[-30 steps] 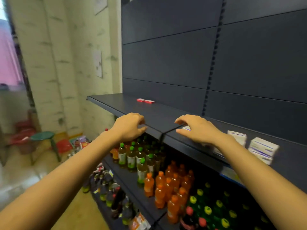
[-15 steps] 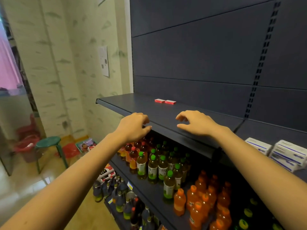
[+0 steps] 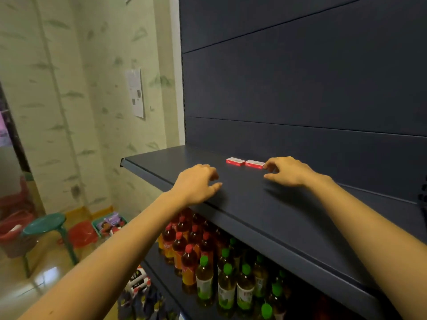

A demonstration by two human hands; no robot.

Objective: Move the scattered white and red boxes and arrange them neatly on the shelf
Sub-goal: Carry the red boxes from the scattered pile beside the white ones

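Observation:
Two small white and red boxes lie flat side by side on the dark shelf [image 3: 254, 204], toward its back: the left box [image 3: 235, 161] and the right box [image 3: 254, 163]. My right hand [image 3: 286, 172] hovers over the shelf with loosely curled fingers, its fingertips right at the right box's end; whether they touch it is unclear. My left hand [image 3: 196, 184] rests near the shelf's front edge, fingers loosely curled, holding nothing.
Below the shelf stand several drink bottles with red caps [image 3: 184, 248] and green caps [image 3: 226, 280]. A green stool [image 3: 46, 225] and a red basket [image 3: 83, 234] stand on the floor at the left. Dark back panels rise behind the shelf.
The view has swung left, so the white boxes at the right have left the frame. Both hands have moved along the shelf toward the two red boxes, the right hand arriving beside them.

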